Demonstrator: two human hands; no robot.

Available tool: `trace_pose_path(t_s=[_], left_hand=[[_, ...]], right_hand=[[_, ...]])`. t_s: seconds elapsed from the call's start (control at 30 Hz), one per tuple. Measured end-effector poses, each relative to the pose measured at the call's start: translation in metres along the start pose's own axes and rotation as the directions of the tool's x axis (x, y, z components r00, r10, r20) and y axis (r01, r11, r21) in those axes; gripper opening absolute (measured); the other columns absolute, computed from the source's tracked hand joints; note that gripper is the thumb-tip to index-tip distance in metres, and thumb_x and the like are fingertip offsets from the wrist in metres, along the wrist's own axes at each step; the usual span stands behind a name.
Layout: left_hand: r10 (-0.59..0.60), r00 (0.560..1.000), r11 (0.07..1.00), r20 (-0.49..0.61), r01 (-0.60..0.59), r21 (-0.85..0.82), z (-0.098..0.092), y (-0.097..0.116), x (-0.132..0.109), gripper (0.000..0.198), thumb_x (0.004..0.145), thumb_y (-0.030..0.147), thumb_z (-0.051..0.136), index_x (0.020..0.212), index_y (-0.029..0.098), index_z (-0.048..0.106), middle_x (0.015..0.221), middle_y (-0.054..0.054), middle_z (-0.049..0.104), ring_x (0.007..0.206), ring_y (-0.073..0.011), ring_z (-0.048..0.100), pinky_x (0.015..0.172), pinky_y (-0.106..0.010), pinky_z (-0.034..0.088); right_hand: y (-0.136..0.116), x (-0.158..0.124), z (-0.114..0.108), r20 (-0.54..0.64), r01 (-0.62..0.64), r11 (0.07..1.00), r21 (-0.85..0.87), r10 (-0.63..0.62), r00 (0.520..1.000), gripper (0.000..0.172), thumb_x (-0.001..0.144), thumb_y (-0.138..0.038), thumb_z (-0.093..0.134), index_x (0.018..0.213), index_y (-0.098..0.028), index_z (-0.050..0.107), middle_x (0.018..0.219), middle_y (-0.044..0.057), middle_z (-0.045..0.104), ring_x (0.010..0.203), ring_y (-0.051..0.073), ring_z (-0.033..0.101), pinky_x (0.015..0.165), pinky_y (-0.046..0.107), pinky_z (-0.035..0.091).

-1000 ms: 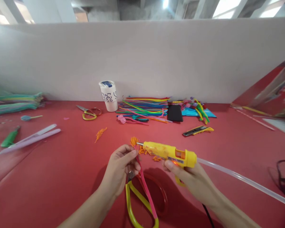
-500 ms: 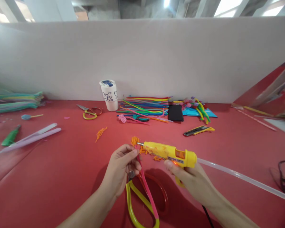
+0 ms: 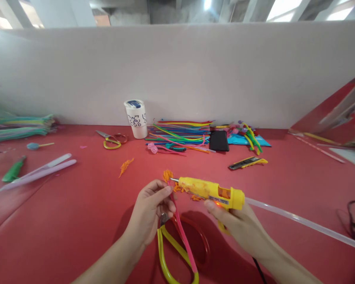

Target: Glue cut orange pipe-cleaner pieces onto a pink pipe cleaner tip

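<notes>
Between its thumb and fingers, my left hand (image 3: 152, 211) pinches a pink pipe cleaner (image 3: 183, 232), whose long end hangs down toward me. A tuft of short orange pieces (image 3: 167, 175) sits at its upper end. My right hand (image 3: 239, 223) is wrapped round a yellow hot glue gun (image 3: 210, 189) with a clear glue stick (image 3: 296, 217) out of its back. The metal nozzle points left, at or very near the orange tuft; contact cannot be made out. Under my left hand lie scissors (image 3: 163, 252) with yellow and red handles, their blades mostly hidden.
Orange clippings (image 3: 197, 197) lie behind the glue gun, with another small pile (image 3: 126, 167) to the left. Farther back are smaller scissors (image 3: 111, 145), a white cup (image 3: 136, 120), many-coloured pipe cleaners (image 3: 180, 132), a black phone-like slab (image 3: 219, 141) and a utility knife (image 3: 244, 163).
</notes>
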State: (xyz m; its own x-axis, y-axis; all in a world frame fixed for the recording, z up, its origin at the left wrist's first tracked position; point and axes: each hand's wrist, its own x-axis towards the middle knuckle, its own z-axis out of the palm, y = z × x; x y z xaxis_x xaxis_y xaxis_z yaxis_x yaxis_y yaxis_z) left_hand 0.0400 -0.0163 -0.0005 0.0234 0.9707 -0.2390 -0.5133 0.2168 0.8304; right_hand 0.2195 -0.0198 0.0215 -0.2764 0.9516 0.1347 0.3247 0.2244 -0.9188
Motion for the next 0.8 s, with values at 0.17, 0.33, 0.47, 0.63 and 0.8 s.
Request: trace_pose_path(t_s=[0.17,0.33,0.47,0.63,0.8], left_hand=[[0.003,1.000,1.000,-0.015,-0.003,0.006,0.001,0.000,-0.002,0.016,0.072,0.019,0.064,0.068,0.017,0.049,0.053,0.004,0.060,0.036,-0.0047,0.051,0.034,-0.012,0.041],[0.007,0.999,0.999,-0.039,-0.006,0.037,0.002,0.002,-0.002,0.017,0.072,0.022,0.065,0.066,0.017,0.049,0.046,0.004,0.058,0.034,-0.0050,0.049,0.034,-0.012,0.039],[0.066,0.996,0.997,-0.067,-0.063,0.042,0.001,0.004,-0.002,0.018,0.070,0.021,0.066,0.065,0.017,0.049,0.053,0.004,0.061,0.036,-0.0049,0.050,0.034,-0.013,0.040],[0.037,0.998,0.998,-0.041,-0.035,0.050,-0.001,0.002,-0.002,0.019,0.070,0.022,0.066,0.065,0.016,0.049,0.057,0.002,0.062,0.037,-0.0040,0.050,0.035,-0.012,0.040],[0.000,1.000,0.999,0.004,0.000,0.044,0.000,0.001,-0.002,0.018,0.071,0.022,0.066,0.067,0.017,0.050,0.058,0.002,0.063,0.038,-0.0043,0.051,0.035,-0.012,0.040]], right_hand=[[-0.002,0.002,0.000,0.033,-0.010,1.000,0.027,0.009,0.999,0.024,0.081,-0.031,0.049,0.059,-0.021,0.054,0.055,-0.002,0.055,0.056,0.014,0.054,0.057,0.023,0.047],[-0.002,0.002,0.002,0.053,-0.045,0.999,0.030,0.043,0.998,0.021,0.080,-0.034,0.049,0.067,-0.019,0.057,0.065,-0.001,0.059,0.070,0.016,0.057,0.062,0.023,0.047],[0.007,0.005,0.000,-0.062,-0.204,0.979,0.014,0.205,0.977,0.029,0.077,-0.040,0.049,0.057,-0.019,0.051,0.053,-0.002,0.051,0.055,0.014,0.051,0.051,0.023,0.042],[0.035,0.021,-0.014,-0.069,-0.340,0.932,-0.128,0.334,0.940,0.019,0.070,-0.033,0.048,0.059,-0.017,0.050,0.055,-0.001,0.051,0.048,0.011,0.047,0.045,0.022,0.036],[0.055,0.035,-0.023,-0.122,-0.332,0.857,-0.394,0.309,0.943,0.033,0.075,-0.046,0.046,0.061,-0.017,0.051,0.052,0.000,0.051,0.047,0.013,0.049,0.044,0.022,0.034]])
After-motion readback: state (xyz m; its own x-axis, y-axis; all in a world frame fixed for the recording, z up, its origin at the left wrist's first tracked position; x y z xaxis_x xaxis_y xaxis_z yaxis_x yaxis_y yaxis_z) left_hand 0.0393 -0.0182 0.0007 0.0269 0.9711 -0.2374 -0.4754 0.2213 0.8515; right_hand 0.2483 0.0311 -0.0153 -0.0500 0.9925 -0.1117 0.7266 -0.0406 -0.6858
